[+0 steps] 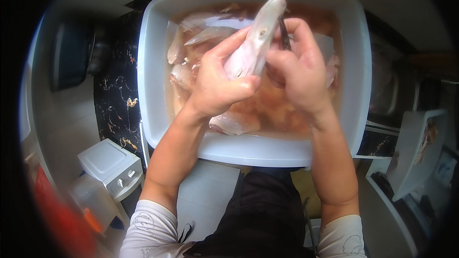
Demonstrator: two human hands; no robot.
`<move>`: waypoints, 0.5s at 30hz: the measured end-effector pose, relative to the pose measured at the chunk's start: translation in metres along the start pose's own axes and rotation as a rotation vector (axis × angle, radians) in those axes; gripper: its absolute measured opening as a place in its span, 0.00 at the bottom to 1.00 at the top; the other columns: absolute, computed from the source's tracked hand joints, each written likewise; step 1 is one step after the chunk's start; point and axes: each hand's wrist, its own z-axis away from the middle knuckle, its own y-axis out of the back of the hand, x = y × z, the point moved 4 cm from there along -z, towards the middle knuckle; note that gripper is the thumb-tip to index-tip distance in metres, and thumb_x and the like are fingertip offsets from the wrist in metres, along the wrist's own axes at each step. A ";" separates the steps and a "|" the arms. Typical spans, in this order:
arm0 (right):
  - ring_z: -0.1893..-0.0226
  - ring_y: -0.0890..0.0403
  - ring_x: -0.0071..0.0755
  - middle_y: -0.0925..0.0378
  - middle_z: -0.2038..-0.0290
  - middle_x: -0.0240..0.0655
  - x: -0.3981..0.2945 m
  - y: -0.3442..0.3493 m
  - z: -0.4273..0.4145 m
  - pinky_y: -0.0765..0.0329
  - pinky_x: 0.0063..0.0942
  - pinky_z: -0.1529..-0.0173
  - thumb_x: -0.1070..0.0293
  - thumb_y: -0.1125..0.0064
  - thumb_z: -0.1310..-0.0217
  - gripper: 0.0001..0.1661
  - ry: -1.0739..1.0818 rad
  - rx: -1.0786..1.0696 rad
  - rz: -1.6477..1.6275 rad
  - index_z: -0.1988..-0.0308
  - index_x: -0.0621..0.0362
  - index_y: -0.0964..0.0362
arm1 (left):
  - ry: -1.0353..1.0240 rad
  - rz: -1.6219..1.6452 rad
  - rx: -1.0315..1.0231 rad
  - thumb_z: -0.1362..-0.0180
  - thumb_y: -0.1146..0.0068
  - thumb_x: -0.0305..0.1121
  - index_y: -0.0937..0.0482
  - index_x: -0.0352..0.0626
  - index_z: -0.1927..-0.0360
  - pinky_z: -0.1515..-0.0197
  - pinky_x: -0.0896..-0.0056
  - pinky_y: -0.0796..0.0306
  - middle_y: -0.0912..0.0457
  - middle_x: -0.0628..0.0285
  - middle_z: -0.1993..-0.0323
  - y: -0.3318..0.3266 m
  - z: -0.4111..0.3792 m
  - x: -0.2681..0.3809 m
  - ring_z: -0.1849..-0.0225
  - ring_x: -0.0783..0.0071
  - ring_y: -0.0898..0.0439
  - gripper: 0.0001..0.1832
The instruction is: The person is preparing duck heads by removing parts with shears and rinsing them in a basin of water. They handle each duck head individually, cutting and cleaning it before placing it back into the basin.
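Note:
My left hand grips a pale, smooth raw fish from below and the side, thumb across its lower end. The fish tilts upward, its blunt end away from me, with a small eye-like opening on its side. In my right hand is a slim dark tool, its tip against the fish's right edge; whether it is a knife or scissors I cannot tell. Both hands are above a large white plastic tub of reddish-brown liquid. Several more fish pieces lie in it, among them a pale one near the front wall.
A black marbled countertop shows left of the tub. Below it stands a small white appliance with knobs. To the right, a white tray holds pale scraps. A blurred red thing is at lower left.

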 end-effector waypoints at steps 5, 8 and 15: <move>0.62 0.26 0.18 0.26 0.62 0.32 0.001 -0.004 0.002 0.26 0.21 0.57 0.78 0.47 0.38 0.14 0.020 0.030 -0.013 0.53 0.63 0.38 | -0.057 -0.131 0.014 0.57 0.39 0.27 0.32 0.31 0.34 0.41 0.73 0.34 0.25 0.61 0.45 0.002 0.000 -0.002 0.45 0.76 0.28 0.41; 0.62 0.26 0.18 0.26 0.62 0.32 0.000 -0.004 0.002 0.26 0.21 0.57 0.80 0.49 0.40 0.15 0.019 0.003 -0.040 0.52 0.63 0.38 | -0.028 -0.058 -0.010 0.57 0.39 0.28 0.31 0.31 0.34 0.42 0.73 0.34 0.25 0.61 0.45 0.000 0.001 0.000 0.45 0.75 0.28 0.41; 0.61 0.25 0.20 0.25 0.61 0.35 -0.001 -0.003 0.004 0.25 0.21 0.57 0.76 0.45 0.36 0.16 0.036 -0.001 -0.027 0.51 0.65 0.38 | 0.003 -0.037 0.000 0.58 0.35 0.34 0.34 0.30 0.33 0.53 0.77 0.30 0.25 0.61 0.50 -0.002 0.001 0.001 0.53 0.77 0.26 0.44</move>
